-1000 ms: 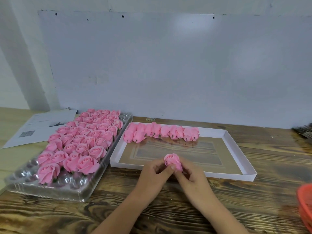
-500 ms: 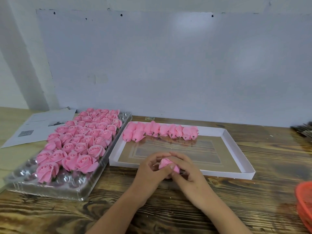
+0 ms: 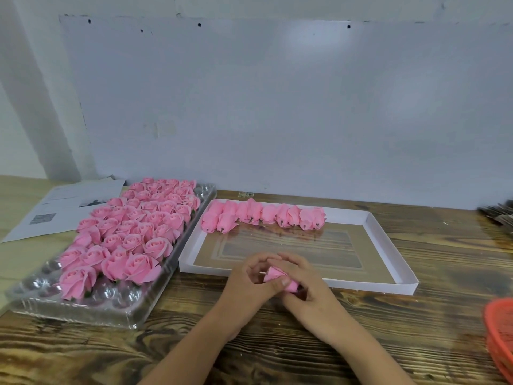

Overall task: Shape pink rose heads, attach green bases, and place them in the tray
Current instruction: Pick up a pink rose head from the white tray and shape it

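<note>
Both hands met at the near edge of the white box [image 3: 388,284]; between them sat one pink rose head [image 3: 273,274], cupped low over the wooden table [image 3: 305,357] and just in front of that box's front wall. The left hand [image 3: 249,282] curled round it from the left, its thumb pressed across the petals; the right hand [image 3: 305,284] closed over it from the right, fingers arched on top; both gripped the same bloom, and only a wedge of pink showed between them. Along the box's far wall lay a row of closed pink buds [image 3: 263,215], tipped on their sides, touching one another. To the left stood the clear plastic tray [image 3: 111,315], packed with opened roses [image 3: 133,232]; its nearest cups held none. A printed sheet [image 3: 55,207] lay behind the tray; a red basket [image 3: 499,329] sat at the right edge.
</note>
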The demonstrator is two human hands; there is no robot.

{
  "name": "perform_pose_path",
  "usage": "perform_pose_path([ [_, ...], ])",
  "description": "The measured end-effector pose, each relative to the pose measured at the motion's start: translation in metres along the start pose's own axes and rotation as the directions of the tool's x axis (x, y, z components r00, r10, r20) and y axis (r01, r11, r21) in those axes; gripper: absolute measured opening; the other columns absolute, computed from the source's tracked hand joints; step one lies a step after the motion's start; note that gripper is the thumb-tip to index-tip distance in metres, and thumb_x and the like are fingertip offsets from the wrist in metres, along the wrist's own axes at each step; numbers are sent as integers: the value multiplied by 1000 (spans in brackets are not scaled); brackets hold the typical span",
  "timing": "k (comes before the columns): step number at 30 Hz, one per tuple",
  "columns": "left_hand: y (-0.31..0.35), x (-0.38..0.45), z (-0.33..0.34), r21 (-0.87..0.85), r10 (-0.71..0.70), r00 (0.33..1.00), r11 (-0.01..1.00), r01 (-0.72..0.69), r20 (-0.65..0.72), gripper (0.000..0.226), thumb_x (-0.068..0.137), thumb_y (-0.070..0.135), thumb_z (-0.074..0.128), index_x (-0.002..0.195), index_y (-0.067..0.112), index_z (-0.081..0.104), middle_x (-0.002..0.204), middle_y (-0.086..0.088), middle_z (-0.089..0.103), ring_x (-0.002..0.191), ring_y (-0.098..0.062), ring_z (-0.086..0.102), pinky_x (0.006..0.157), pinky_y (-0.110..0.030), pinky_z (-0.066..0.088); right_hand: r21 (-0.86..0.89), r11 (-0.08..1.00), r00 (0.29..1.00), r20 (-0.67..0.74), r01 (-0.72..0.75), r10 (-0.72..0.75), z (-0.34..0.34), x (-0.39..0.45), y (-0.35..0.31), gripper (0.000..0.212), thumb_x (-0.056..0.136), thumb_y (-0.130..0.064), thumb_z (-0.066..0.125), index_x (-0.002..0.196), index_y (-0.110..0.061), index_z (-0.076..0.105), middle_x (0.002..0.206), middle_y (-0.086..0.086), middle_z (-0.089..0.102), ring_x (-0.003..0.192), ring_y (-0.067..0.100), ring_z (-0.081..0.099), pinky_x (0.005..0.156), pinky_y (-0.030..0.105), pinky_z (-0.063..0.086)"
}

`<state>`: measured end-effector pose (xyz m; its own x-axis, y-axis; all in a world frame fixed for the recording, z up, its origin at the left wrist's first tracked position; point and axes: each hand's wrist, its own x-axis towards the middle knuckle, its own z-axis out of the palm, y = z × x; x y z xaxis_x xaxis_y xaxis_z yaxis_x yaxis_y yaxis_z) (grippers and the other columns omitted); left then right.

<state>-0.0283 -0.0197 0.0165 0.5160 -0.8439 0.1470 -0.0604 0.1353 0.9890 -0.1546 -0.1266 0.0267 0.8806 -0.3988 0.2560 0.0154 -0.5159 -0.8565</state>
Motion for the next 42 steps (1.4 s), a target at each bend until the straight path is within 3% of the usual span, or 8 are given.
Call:
perform_pose_path([
  [8,5,-3,1,8,-64,996,998,64,68,22,89,25,76,110,29,76,113,0,76,110,-17,70,95,-35,57,-73,997,995,93,-40,46,-1,-1,1,69,84,-30,56,129,-76,32,141,-33,29,128,-18,33,99,-2,29],
  [12,5,-1,3,-46,-88,996,995,89,22,20,84,31,78,104,31,77,111,-3,76,109,-21,71,92,-39,59,22,999,999,-20,-28,29,-3,-3,2,68,88,-24,67,139,-59,39,132,-27,48,120,-5,53,97,9,42],
  [16,6,1,0,-199,-108,994,975,102,-16,25,80,34,80,103,25,77,113,-10,76,108,-28,72,87,-32,60,153,986,971,-219,-64,98,-1,1,2,43,86,-11,75,114,-42,63,99,1,74,88,18,71,80,30,57],
  [22,7,0,2,-207,-86,995,975,76,-42,46,66,49,90,104,28,76,114,-8,75,105,-24,72,82,-27,58,208,977,952,-285,-54,113,4,4,4,25,85,-5,75,97,-27,73,91,-3,76,80,15,72,71,22,56],
  [28,9,-3,8,-162,-39,996,985,53,85,70,70,48,90,130,22,65,126,-7,71,122,-24,64,98,-31,52,849,523,937,-124,-69,325,9,5,0,35,80,-13,71,113,0,71,110,23,72,98,29,72,78,28,60],
  [32,9,-4,7,-158,-25,998,987,34,56,62,68,54,90,118,22,72,117,-7,74,117,-23,67,95,-30,53,933,313,964,102,-179,246,15,2,-11,36,84,-7,67,118,4,69,121,29,66,110,32,67,90,35,59],
  [36,12,-6,4,-172,-32,996,984,46,83,54,66,57,89,109,25,76,123,0,72,118,-18,67,94,-29,54,918,256,938,240,-303,249,22,0,-13,46,84,-15,74,126,1,65,129,25,64,121,31,62,95,32,57],
  [42,18,-9,4,-163,-51,995,985,64,83,23,71,44,84,80,24,77,110,-3,75,103,-16,71,86,-29,56,890,166,881,363,-424,303,21,-2,-13,51,67,-11,88,113,3,72,97,19,68,78,20,69,69,24,60],
])
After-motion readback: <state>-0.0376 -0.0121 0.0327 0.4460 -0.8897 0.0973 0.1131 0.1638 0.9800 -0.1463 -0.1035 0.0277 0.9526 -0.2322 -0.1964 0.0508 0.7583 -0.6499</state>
